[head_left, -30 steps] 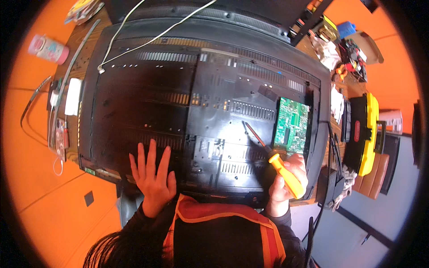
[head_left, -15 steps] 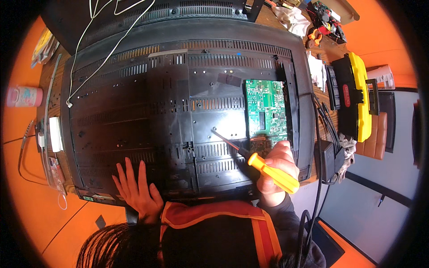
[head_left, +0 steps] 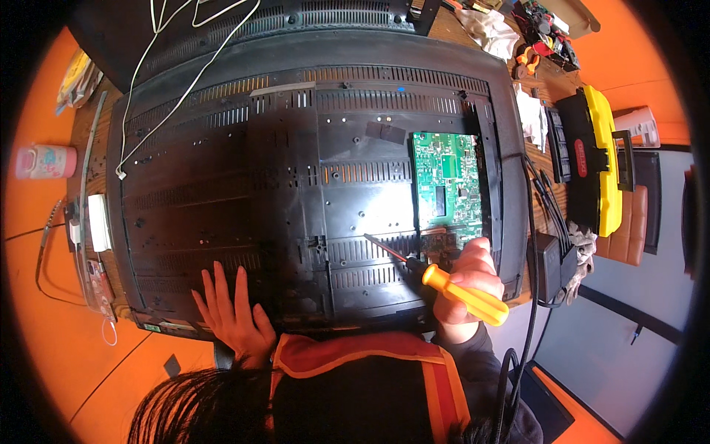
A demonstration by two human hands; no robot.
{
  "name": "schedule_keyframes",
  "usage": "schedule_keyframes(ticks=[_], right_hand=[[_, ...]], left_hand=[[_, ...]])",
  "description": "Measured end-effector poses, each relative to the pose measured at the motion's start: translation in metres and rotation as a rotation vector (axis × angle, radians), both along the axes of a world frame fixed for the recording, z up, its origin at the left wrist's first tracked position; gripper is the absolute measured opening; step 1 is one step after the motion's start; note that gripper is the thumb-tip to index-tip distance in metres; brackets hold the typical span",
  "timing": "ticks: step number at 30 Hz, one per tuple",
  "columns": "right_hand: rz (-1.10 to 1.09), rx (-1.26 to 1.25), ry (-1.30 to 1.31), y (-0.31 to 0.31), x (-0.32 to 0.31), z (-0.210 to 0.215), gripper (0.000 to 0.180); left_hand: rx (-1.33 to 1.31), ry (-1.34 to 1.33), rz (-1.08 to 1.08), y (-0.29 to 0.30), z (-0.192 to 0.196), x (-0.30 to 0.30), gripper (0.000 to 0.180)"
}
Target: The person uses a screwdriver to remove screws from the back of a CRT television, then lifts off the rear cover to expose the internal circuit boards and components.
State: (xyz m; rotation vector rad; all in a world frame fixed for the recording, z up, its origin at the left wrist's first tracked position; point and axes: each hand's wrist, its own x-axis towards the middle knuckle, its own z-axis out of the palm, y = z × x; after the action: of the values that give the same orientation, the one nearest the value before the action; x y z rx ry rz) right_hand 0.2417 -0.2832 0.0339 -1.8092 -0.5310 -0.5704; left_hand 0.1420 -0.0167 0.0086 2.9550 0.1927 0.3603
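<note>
A large black television back panel (head_left: 222, 177), with slotted vents and small screw holes, lies flat before me. My left hand (head_left: 235, 314) rests on its near left part, fingers spread and holding nothing. In my right hand (head_left: 471, 285) is a yellow-handled screwdriver (head_left: 464, 296), my fingers wrapped round its handle. The dark shaft slants to the left and away from me. Its tip is just on the near side of a screw hole; whether it touches the panel I cannot tell. Beyond my right hand, a green circuit board (head_left: 447, 181) sits on the panel's right part.
White cables (head_left: 188, 89) trail over the far left of the panel. At the right stand a black-and-yellow toolbox (head_left: 605, 163) and a black adapter box (head_left: 547, 266) with cords. Orange-handled pliers (head_left: 526, 61) lie at the far right, and a pink cup (head_left: 46, 161) is at the left.
The screwdriver's tip has shifted from beside a screw hole toward me and slightly right, together with my right hand. My left hand stays on the panel. The whole view has shifted slightly.
</note>
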Motion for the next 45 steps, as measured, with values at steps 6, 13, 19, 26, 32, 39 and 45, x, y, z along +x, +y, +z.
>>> schedule_keyframes(ticks=[6,13,19,26,32,39,45], right_hand=[[0.056,-0.024,-0.009,-0.005,0.002,0.005,0.026],[0.074,-0.040,-0.007,-0.004,0.005,0.011,0.027],[0.231,-0.113,-0.183,0.008,0.003,0.040,0.025],[0.305,0.077,-0.356,-0.002,-0.020,0.098,0.026],[0.325,0.090,-0.379,-0.004,-0.035,0.111,0.029],[0.333,0.088,-0.365,-0.001,-0.041,0.110,0.032],[0.340,0.086,-0.346,0.000,-0.041,0.107,0.036]], left_hand=[[0.023,0.004,-0.012,0.000,0.002,0.002,0.044],[0.036,0.074,0.012,0.000,0.004,0.002,0.046],[0.050,-0.027,0.007,-0.001,-0.001,0.003,0.044],[0.042,-0.082,-0.004,-0.004,-0.002,0.004,0.042],[0.042,-0.109,-0.014,-0.004,-0.004,0.004,0.041],[0.035,-0.117,-0.011,-0.007,-0.002,0.004,0.040],[0.036,-0.113,-0.009,-0.006,-0.001,0.004,0.040]])
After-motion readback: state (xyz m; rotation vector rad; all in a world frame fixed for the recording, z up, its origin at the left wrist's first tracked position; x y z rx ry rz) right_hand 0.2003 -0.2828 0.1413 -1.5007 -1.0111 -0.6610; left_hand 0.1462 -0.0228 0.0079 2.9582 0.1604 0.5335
